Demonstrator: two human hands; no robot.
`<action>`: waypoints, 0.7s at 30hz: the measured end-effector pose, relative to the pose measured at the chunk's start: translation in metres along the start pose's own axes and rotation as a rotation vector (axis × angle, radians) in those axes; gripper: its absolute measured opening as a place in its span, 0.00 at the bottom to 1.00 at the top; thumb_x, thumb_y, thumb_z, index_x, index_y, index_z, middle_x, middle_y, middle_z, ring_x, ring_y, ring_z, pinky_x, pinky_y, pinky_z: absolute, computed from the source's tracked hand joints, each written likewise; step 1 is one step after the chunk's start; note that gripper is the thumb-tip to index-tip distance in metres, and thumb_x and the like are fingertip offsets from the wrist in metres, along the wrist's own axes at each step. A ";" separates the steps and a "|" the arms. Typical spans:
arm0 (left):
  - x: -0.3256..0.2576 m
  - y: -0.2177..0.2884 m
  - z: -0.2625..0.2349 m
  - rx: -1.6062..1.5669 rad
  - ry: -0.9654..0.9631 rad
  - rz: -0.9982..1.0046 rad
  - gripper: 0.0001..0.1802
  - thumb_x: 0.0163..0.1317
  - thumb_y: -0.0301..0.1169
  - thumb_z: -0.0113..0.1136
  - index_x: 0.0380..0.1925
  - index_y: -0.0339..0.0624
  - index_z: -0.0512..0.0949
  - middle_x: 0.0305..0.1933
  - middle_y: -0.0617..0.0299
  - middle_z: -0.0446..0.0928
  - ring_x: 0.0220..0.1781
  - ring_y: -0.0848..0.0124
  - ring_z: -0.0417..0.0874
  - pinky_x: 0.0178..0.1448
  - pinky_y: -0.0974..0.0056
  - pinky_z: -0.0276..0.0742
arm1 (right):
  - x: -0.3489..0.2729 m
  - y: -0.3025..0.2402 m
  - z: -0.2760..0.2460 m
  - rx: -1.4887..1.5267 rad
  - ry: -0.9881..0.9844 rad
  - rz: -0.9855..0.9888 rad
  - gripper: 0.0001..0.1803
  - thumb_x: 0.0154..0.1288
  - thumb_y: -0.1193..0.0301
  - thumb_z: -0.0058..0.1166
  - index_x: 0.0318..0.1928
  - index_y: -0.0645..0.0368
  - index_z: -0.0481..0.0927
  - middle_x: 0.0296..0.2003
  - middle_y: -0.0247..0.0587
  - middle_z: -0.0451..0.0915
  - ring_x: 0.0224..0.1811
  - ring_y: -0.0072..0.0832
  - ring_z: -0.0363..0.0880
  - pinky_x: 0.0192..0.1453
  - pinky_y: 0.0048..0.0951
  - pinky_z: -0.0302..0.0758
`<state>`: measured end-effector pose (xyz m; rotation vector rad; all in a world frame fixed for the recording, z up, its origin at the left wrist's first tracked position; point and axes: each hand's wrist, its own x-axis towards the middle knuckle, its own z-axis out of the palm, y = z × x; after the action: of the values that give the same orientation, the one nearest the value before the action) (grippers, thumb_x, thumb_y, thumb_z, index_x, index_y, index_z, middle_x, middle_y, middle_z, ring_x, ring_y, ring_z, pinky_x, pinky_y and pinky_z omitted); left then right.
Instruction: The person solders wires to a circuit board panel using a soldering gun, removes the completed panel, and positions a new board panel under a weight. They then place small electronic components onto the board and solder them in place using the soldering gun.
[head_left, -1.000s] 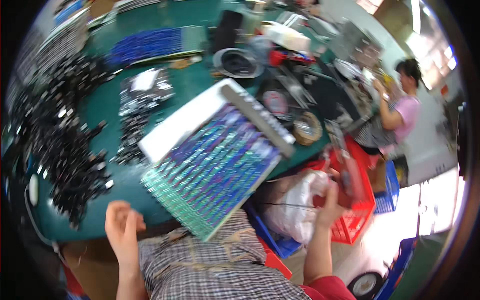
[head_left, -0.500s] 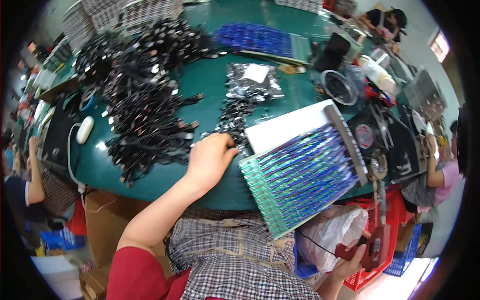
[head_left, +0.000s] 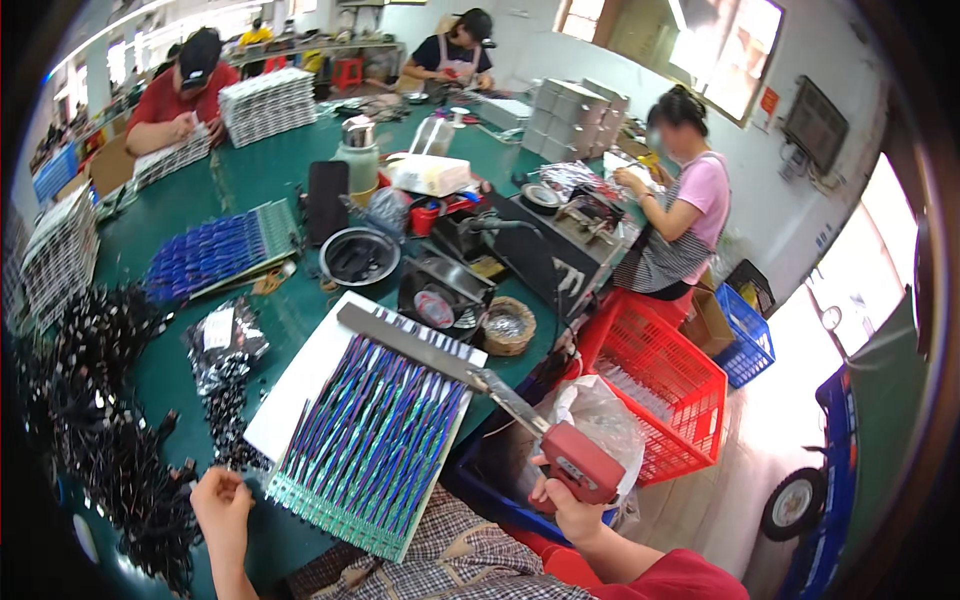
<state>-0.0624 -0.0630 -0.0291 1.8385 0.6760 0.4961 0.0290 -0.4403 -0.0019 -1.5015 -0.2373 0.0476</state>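
Our left hand point(head_left: 222, 505) has left the black cable pile point(head_left: 95, 420), pinching small parts beside the green slotted rack point(head_left: 370, 450); our right hand point(head_left: 568, 508) grips the red-handled lever point(head_left: 580, 465).

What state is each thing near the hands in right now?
Right hand: closed on the red handle.
Left hand: pinched shut beside the black parts.
Long metal bar: lying across the rack of blue strips.
Red basket: open-topped.
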 end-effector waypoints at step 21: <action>-0.049 -0.021 -0.026 -0.457 0.039 -0.141 0.08 0.56 0.18 0.57 0.37 0.31 0.76 0.33 0.58 0.78 0.31 0.72 0.79 0.37 0.72 0.77 | -0.010 -0.011 0.012 0.095 0.048 -0.014 0.26 0.57 0.81 0.55 0.57 0.67 0.66 0.46 0.46 0.77 0.35 0.19 0.76 0.37 0.20 0.75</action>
<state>-0.1199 -0.0706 -0.0405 1.3464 0.6514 0.5433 0.0161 -0.4308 0.0088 -1.4047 -0.2043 0.0112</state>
